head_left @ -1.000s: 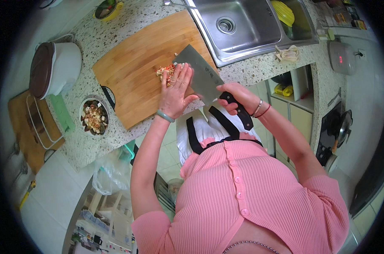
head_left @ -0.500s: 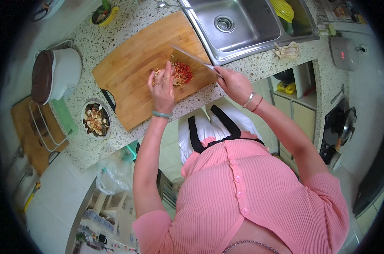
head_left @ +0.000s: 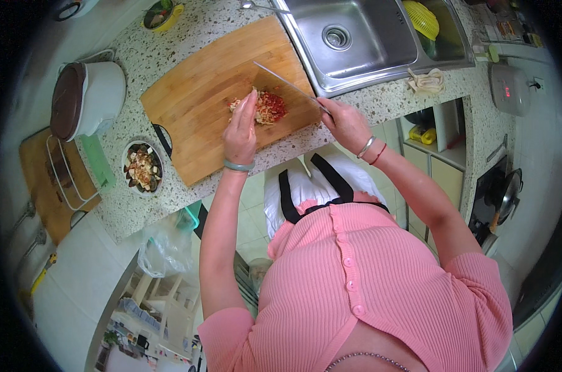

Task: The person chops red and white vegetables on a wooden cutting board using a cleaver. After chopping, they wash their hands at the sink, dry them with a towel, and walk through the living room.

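Note:
My right hand (head_left: 346, 128) grips the handle of a kitchen knife (head_left: 288, 83), whose broad blade is seen nearly edge-on over the right part of a wooden cutting board (head_left: 197, 102). Beneath and left of the blade lies a small heap of chopped red chili and pale minced bits, perhaps garlic (head_left: 271, 109). At the left side of that heap my left hand (head_left: 240, 137) stands on its edge, fingers stretched out and held side by side, touching the bits. Its palm faces the heap and holds nothing I can see.
A bowl of dark and white food pieces (head_left: 142, 168) sits left of the board, near a white appliance with a brown lid (head_left: 98, 93). Behind right is a steel sink (head_left: 371, 46) with a yellow strainer (head_left: 422, 20). A cloth (head_left: 426, 81) lies at the counter's edge.
My left hand has shifted slightly against the heap, its fingers now closer together. The bits are gathered a little tighter. The knife stays in my right hand, and the whole view has shifted slightly.

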A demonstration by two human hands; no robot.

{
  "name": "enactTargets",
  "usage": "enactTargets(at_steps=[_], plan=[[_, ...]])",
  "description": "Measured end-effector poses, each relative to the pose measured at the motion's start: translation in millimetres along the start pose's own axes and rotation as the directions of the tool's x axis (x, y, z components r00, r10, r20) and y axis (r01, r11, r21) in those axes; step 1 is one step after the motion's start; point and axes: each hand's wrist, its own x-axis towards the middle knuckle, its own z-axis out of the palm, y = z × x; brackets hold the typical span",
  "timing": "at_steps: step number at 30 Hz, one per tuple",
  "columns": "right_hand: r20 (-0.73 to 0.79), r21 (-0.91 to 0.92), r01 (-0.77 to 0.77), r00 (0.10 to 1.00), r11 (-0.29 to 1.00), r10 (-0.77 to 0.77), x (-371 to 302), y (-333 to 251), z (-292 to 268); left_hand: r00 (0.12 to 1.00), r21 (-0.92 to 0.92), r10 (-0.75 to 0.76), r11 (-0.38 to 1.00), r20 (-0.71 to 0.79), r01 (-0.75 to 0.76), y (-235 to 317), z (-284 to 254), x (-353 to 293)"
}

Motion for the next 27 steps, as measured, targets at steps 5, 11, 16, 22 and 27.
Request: enactTargets(at_steps=[5, 11, 16, 22, 27], plan=[[0.052, -0.131, 0.047, 0.998, 0.990, -0.041, 37, -3, -6, 0.979, 0.311, 0.192, 0.928, 0.072, -0.205, 3, -2, 13], [0.174, -0.132, 0.162, 0.975, 0.978, -0.138, 59, -7, -2, 0.988, 0.136, 0.137, 0.980, 0.067, -0.145, -1, -2, 1], [0.097, 0.130, 0.096, 0.989, 0.987, -0.109, 35, -8, -5, 0.994, 0.081, 0.108, 0.991, -0.035, -0.105, 7, -7, 0], [0.304, 0.350, -0.181, 0.950, 0.919, 0.071, 20, -22, -10, 0.978, -0.045, -0.102, 0.994, -0.183, 0.096, -1, -25, -4], [0.490, 0.459, -0.306, 0.870, 0.834, 0.049, 6, -52, 29, 0.915, -0.085, -0.233, 0.972, -0.329, 0.218, -5, -44, 1]])
